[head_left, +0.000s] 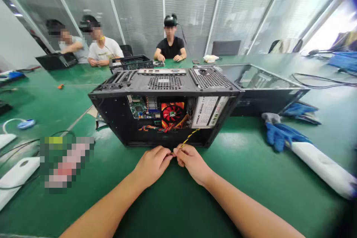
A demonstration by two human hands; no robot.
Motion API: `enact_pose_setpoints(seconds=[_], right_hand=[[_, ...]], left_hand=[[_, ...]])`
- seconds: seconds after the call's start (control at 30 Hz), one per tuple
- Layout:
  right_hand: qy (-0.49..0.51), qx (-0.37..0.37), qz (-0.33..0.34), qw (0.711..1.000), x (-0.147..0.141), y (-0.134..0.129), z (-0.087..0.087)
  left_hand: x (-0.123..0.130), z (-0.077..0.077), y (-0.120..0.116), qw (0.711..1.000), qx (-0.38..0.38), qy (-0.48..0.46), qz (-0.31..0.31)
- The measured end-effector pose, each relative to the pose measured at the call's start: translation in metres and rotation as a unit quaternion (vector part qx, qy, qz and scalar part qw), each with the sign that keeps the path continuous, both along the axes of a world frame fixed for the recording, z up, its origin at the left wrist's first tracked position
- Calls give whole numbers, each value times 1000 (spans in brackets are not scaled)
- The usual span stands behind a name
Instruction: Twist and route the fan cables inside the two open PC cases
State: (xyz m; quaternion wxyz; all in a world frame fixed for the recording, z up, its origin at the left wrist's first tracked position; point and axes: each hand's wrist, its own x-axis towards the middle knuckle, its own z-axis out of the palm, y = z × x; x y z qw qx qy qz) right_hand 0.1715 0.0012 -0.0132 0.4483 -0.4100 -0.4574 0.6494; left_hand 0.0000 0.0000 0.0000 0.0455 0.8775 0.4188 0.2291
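A black computer case (164,89) lies on its side in front of me, its open face toward me. Inside are a green motherboard (137,108), a red and orange cooling fan (172,113) and a white-labelled power supply (209,112). From below the power supply a twisted yellow and black cable (190,134) runs out to my hands. My left hand (153,163) pinches its end, and my right hand (192,161) is closed on it just beside. The fingertips hide the cable's tip. A bundle of coloured wires (164,128) lies inside the case.
Blue work gloves (281,134) and a white power strip (320,163) lie to the right. Behind stands an open case shell (264,89). Cables and white strips (19,174) lie at left, beside a blurred patch (67,163). Several people sit across the green table (69,108).
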Motion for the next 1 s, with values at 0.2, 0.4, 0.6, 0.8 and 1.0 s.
enact_pose_setpoints(seconds=[0.2,0.4,0.6,0.8,1.0], right_hand=[[-3,-1,0,1000,4,0,1],[-16,8,5,1000,4,0,4],[-15,6,9,1000,4,-1,2],[-6,1,1,1000,2,0,1],[-8,1,8,1000,4,0,2]], left_hand=[[-4,-1,-4,998,49,19,-17],[2,7,-4,993,-84,-76,15],[3,8,-3,988,-121,-94,5],[-3,4,-3,998,-55,-29,-24],[0,6,-3,993,-90,-71,-7]])
